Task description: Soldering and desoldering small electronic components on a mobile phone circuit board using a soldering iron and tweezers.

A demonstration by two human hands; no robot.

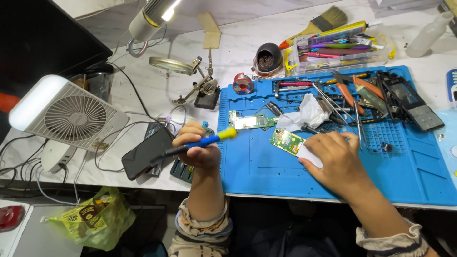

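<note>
My left hand (197,145) grips a soldering iron (209,140) with a blue and yellow handle, its cord end pointing left and its yellow end toward the blue work mat (266,166). My right hand (335,162) rests on the mat, pressing a white pad (310,156) beside a small green circuit board (286,141). A second, longer circuit board (252,121) lies just behind the iron. A crumpled white tissue (304,112) sits beyond the boards.
A white desk fan (71,116) stands left, a dark phone (145,152) beside my left hand. Tweezers, pliers and a disassembled phone (412,102) crowd the mat's back right. A magnifier stand (190,71), solder spool (243,84), tip cleaner (268,57) and tool tray (338,47) sit behind.
</note>
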